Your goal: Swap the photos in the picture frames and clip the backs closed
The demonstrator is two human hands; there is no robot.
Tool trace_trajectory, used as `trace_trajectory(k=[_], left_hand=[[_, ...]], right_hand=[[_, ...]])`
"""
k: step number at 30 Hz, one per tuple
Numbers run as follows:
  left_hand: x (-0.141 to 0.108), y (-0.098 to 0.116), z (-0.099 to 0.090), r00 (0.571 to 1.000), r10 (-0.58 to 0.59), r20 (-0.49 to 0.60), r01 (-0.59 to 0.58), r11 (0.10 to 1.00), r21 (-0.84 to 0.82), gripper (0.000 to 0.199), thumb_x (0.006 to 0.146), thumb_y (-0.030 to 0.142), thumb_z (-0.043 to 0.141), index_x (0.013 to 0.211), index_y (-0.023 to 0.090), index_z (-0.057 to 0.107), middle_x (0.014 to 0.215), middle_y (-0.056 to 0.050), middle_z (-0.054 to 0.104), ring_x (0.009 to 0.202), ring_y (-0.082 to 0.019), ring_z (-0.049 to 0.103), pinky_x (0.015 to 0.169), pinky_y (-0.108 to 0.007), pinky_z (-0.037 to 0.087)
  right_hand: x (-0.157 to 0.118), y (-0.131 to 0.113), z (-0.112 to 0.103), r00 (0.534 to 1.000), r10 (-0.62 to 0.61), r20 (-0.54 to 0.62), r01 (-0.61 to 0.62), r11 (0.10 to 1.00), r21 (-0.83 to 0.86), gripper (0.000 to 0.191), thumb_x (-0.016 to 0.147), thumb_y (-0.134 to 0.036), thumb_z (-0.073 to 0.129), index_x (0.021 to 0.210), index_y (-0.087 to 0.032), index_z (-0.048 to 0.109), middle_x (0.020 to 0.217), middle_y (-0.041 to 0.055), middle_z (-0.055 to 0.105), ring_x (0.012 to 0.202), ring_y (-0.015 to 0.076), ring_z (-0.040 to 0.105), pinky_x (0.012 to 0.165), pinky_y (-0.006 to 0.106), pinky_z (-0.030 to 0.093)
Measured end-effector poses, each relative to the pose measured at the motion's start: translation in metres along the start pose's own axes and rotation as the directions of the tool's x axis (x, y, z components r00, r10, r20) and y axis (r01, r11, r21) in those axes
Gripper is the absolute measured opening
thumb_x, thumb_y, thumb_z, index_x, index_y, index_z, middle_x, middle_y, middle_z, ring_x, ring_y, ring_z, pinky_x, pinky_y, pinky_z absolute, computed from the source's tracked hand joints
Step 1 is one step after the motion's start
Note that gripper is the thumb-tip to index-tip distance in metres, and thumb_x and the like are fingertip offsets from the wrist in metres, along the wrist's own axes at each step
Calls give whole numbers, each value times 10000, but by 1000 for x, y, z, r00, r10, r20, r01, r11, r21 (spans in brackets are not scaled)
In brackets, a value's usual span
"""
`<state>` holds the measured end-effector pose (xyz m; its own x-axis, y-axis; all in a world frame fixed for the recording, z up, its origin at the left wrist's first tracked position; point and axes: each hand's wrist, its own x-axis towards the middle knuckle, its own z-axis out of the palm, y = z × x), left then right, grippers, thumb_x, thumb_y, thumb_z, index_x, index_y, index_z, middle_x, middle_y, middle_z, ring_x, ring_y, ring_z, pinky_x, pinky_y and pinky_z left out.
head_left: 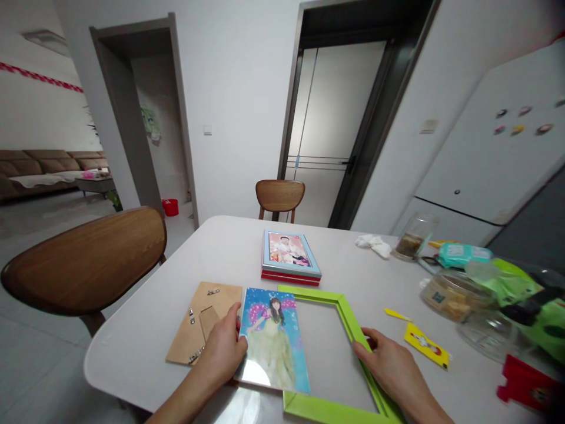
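The bright green, rectangular picture frame (352, 324) lies flat and open at the near side of the white, round-cornered counter (220, 247). The right hand (391, 359) grips its 3 o'clock bar, probably to steady it. The left hand (223, 344) pinches the 9 o'clock edge of a glossy rectangular picture of a winged figure in a pale gown (273, 341); an edge hold seems meant to spare the shiny face. That picture overlaps the frame's 9 o'clock bar, hiding most of it, face up and not seated in the opening.

Beyond the left hand, at 9 o'clock from the frame, a brown backing board with metal clips (180, 338) lies clip side up, perhaps set aside within easy reach. At 3 o'clock sit a yellow printed card (426, 345) and a slim yellow strip (397, 314), apart from the frame.

Farther off, at 11 o'clock, a light-blue picture frame (291, 268) tops a red-edged stack, likely piled to save room. Toward 2 o'clock are a lidded clear container of food (454, 294), crumpled white tissue (374, 244) and a tall glass jar (412, 238). A brown wooden chair (280, 195) stands past the far edge at 12 o'clock.
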<state>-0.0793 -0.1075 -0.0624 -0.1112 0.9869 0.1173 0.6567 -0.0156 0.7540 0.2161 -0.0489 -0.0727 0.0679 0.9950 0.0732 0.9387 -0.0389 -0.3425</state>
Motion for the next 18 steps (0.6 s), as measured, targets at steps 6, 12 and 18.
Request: trace_trajectory(k=[6, 12, 18], left_hand=[[-6, 5, -1, 995, 101, -8, -100, 987, 127, 539, 644, 83, 414, 1182, 94, 391, 1026, -119, 554, 961, -222, 505, 844, -340, 379], [-36, -3, 19, 910, 411, 58, -415, 893, 172, 570, 644, 133, 469, 1205, 168, 379, 1272, -121, 378, 1165, -267, 330, 954, -430, 296], [-49, -7, 32, 834, 514, 200, -551, 793, 260, 518, 607, 134, 496, 1124, 147, 457, 1252, -157, 403, 1153, -315, 346, 934, -480, 310]], right_hand=[[-2, 1, 0, 1000, -8, 3, 8, 999, -39, 433, 690, -363, 411, 975, -84, 582, 878, 120, 633, 789, 234, 574, 730, 323, 403], [-5, 7, 1, 1000, -3, -11, 4, 997, 73, 463, 706, -446, 380, 988, -133, 572, 821, 76, 640, 735, 222, 585, 684, 320, 424], [-13, 6, 8, 976, -112, -189, 124, 991, 53, 421, 692, -390, 411, 965, -111, 567, 989, 133, 576, 934, 255, 514, 860, 369, 361]])
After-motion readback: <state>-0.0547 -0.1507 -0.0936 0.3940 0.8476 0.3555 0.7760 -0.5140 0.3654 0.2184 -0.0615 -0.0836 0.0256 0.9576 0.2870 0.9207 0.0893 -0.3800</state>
